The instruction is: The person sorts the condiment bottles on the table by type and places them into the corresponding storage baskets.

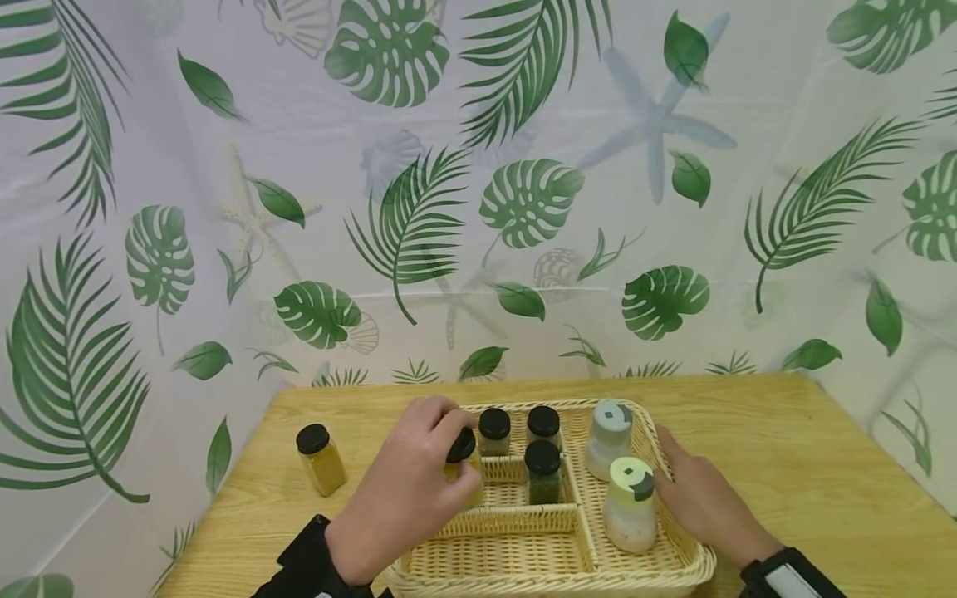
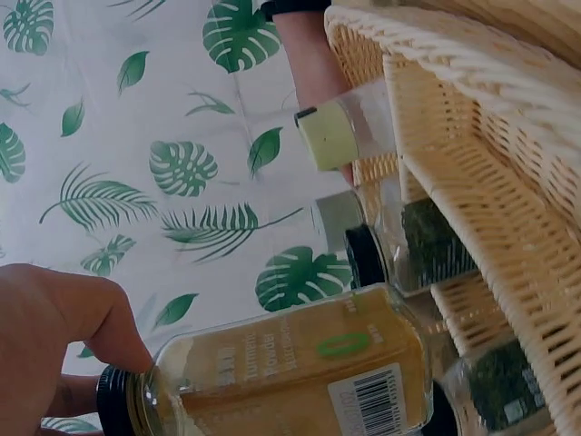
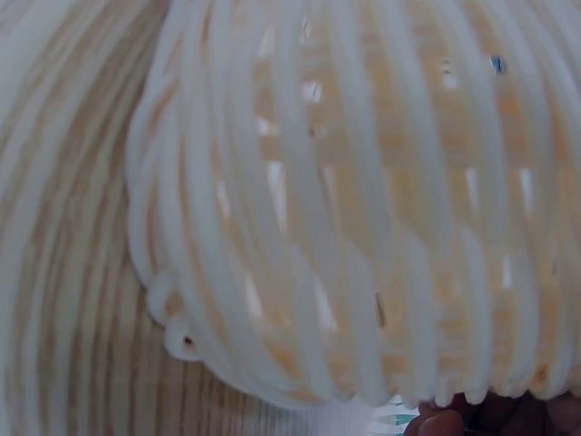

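My left hand (image 1: 407, 486) pinches the black lid of a glass jar of turmeric powder (image 2: 300, 363), over the left part of a divided wicker basket (image 1: 650, 581). In the left wrist view the jar's label and barcode show, and its base points toward the basket. My right hand (image 1: 706, 498) holds the basket's right side at the rim. Its fingers are partly hidden behind the wicker. Black-lidded jars stand in the basket: two at the back (image 1: 494, 433) and one with dark green contents (image 1: 542, 475) in the middle compartment.
In the basket's right compartment stand a grey-lidded bottle (image 1: 609, 440) and a green-lidded bottle (image 1: 630, 507). Another black-lidded jar of yellow powder (image 1: 323, 463) stands on the wooden table (image 1: 807, 448), left of the basket. A leaf-patterned cloth (image 1: 449, 249) hangs behind.
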